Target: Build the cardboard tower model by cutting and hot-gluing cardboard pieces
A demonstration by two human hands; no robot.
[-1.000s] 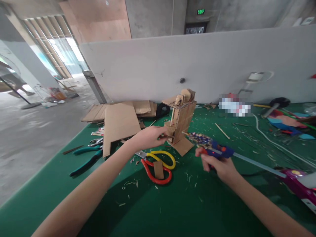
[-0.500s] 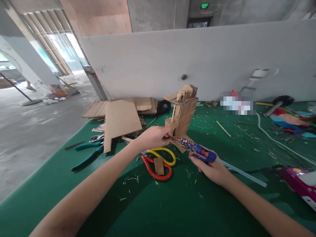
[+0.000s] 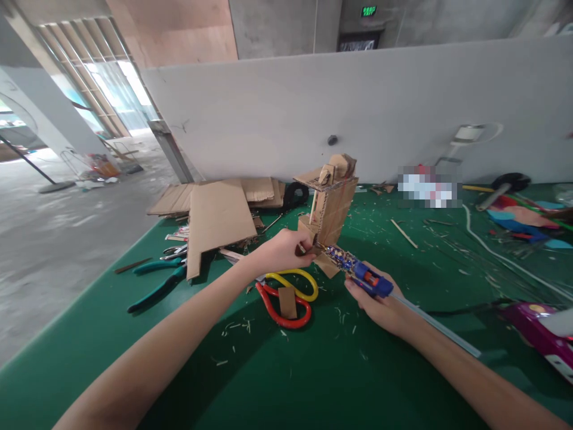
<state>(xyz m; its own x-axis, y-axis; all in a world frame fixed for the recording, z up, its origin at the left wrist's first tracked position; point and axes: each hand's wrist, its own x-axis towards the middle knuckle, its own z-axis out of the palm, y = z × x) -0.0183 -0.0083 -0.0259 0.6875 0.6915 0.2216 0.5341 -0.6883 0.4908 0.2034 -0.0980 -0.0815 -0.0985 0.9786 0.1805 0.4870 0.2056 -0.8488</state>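
A blue hot glue gun (image 3: 358, 272) is in my right hand (image 3: 378, 304), its nozzle pointing up and left. A long translucent glue stick (image 3: 441, 325) sticks out of its back end. My left hand (image 3: 289, 248) is closed in a pinch on a small brown cardboard piece (image 3: 316, 240), mostly hidden by the fingers. The nozzle tip is right by that piece; whether they touch I cannot tell. Just behind both hands stands an upright cardboard model (image 3: 335, 209) with a flat top and rounded parts on it.
Scissors (image 3: 308, 285) with red and yellow handles lie in front of my hands, a small cardboard rectangle (image 3: 287, 303) on them. Green-handled pliers (image 3: 161, 289) and cardboard sheets (image 3: 221, 215) are at left. A white cable (image 3: 483, 251) and a magenta device (image 3: 532, 325) are at right.
The glue gun has tilted a little, its nozzle slightly higher and its glue stick's free end lower. My left fingers have shifted slightly right beside the nozzle.
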